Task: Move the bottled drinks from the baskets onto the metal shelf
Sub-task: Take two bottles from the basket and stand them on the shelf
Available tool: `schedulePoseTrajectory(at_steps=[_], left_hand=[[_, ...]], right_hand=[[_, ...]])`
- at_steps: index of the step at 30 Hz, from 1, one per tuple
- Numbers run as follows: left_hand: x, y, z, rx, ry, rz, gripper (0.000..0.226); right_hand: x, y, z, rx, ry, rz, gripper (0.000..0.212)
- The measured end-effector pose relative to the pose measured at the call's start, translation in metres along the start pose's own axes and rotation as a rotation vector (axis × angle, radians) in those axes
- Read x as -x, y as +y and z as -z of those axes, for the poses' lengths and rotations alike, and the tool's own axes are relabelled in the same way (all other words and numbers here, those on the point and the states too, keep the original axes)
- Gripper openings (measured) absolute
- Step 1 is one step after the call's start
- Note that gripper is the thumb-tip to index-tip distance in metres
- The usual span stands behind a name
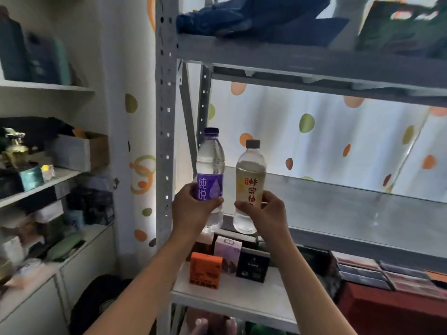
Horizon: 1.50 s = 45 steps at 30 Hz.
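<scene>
Gripping one bottle in each hand, I see my left hand (193, 209) with fingers (212, 201) wrapped around the purple-labelled water bottle (210, 170) and my right hand (263, 213) with fingers curled round the yellow-labelled tea bottle (250, 180), both just left of the frame's centre. Both bottles stand upright, side by side and slightly apart, their bases at the front left edge of the middle tier of the metal shelf (338, 209); whether they rest on it I cannot tell. Below my forearms, on the lower tier, stand an orange box (205, 270), a pale purple box (228, 252) and a black box (252, 265). On the top tier, upper centre of the frame, lies dark blue cloth (254, 18). A spotted curtain (326, 141) hangs behind the shelf. At the left edge of the frame, white shelves (48, 87) carry blurred clutter.
</scene>
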State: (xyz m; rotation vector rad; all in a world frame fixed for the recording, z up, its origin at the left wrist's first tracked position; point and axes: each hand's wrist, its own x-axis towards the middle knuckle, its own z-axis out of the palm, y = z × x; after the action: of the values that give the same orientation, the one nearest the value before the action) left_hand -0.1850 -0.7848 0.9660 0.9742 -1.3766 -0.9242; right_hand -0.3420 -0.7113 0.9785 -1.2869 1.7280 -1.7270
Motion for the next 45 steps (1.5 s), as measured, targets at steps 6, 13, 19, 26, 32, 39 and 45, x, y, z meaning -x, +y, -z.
schedulePoseTrajectory(at_steps=[6,13,19,26,32,39,45], left_hand=[[-0.04,-0.015,-0.021,-0.005,0.036,0.013,0.059],[-0.09,-0.018,-0.068,-0.079,0.066,-0.037,0.065],[-0.143,-0.026,-0.119,-0.17,0.147,-0.053,0.067],[-0.217,-0.046,-0.151,-0.304,0.167,-0.06,0.066],[-0.262,-0.074,-0.156,-0.372,0.191,-0.007,0.059],[-0.296,-0.096,-0.161,-0.437,0.177,0.008,0.061],[-0.328,-0.101,-0.166,-0.532,0.118,0.018,0.065]], right_hand=[[-0.049,0.012,0.002,-0.051,-0.021,-0.045,0.029],[-0.135,0.028,0.017,-0.109,-0.095,-0.024,0.035],[-0.217,0.044,0.024,-0.097,-0.238,-0.006,0.027],[-0.294,0.066,0.01,-0.03,-0.316,0.018,0.033],[-0.333,0.083,-0.008,-0.015,-0.381,0.012,0.03],[-0.36,0.085,-0.022,-0.007,-0.476,0.023,0.032],[-0.377,0.099,-0.039,0.007,-0.42,0.03,0.041]])
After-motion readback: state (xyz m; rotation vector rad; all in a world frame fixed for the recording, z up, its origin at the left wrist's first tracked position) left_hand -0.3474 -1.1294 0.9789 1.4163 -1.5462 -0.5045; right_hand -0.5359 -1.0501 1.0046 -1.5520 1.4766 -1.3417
